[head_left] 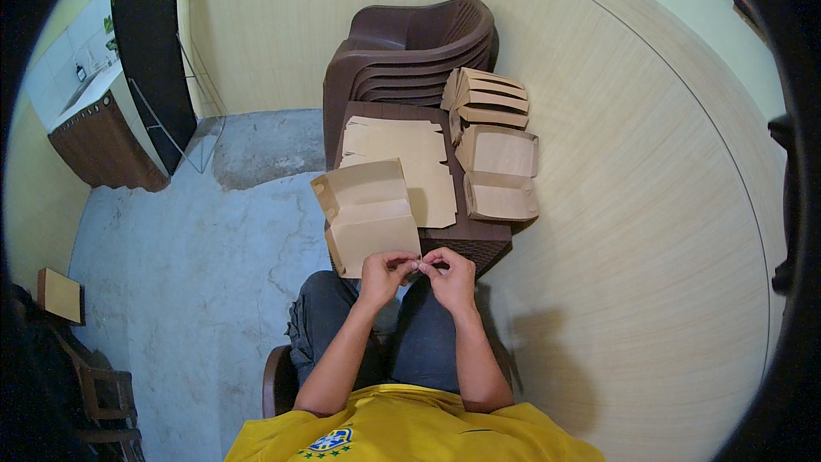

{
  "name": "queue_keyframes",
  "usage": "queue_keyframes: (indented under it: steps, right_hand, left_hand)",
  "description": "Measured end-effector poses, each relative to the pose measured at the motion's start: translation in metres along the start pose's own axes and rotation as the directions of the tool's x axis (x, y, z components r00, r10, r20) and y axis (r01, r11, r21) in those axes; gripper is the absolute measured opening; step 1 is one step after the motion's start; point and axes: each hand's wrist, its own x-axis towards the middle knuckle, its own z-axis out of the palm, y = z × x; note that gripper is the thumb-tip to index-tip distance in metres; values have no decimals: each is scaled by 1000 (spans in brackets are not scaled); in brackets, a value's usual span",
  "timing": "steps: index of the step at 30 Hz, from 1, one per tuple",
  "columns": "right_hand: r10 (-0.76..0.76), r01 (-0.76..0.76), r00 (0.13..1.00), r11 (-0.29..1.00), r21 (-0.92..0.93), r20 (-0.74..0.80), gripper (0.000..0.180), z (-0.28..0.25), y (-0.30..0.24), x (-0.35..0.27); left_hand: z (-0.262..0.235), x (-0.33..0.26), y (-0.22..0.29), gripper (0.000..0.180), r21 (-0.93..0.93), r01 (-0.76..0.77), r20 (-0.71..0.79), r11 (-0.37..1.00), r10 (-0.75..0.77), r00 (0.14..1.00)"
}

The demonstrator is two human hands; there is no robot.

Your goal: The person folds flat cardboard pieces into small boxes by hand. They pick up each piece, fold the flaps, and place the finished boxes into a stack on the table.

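The person's left hand [381, 281] and right hand [453, 281] meet above the lap, their thumbs and fingers pinched closed at the near right corner of an open, tan cardboard box [369, 231] with a hinged lid. The box sits at the near left of a brown plastic tabletop [483, 229], its base toward the person and its lid raised on the far side, partly covering a pile of flat, tan cardboard blanks [434, 192] with notched edges. The fingers hide the exact fold they grip.

To the right of the blanks, another hinged tan cardboard box [502, 152] lies open near the wall. Just beyond it, at the far right, stands a nested stack of folded tan cardboard boxes [492, 98]. Behind the tabletop, on the far side, rises a stack of dark brown plastic armchairs [410, 43].
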Motion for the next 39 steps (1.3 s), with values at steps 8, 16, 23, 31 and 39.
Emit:
queue_keyframes:
  steps: [8, 16, 23, 31, 39]
  right_hand:
    - [3, -3, 996, 1000, 5, 88, 12, -6, 11, 6]
    - [12, -18, 996, 997, 81, 84, 20, 2, 34, 5]
    - [60, -81, 994, 960, 268, 86, 34, 4, 45, 10]
    - [130, -172, 982, 907, 384, 133, 36, 1, 42, 12]
    - [275, -274, 955, 667, 693, 112, 30, 1, 36, 8]
  left_hand:
    - [-4, -1, 14, 17, 99, -201, 111, 975, 190, 976]
    - [-11, 4, 17, 18, 118, -241, 219, 963, 212, 953]
    - [-9, 6, 15, 10, 256, -501, 187, 827, 466, 865]
    - [3, -3, 16, 7, 257, -402, 138, 879, 378, 915]
    - [9, -6, 13, 14, 121, -246, 89, 962, 236, 968]
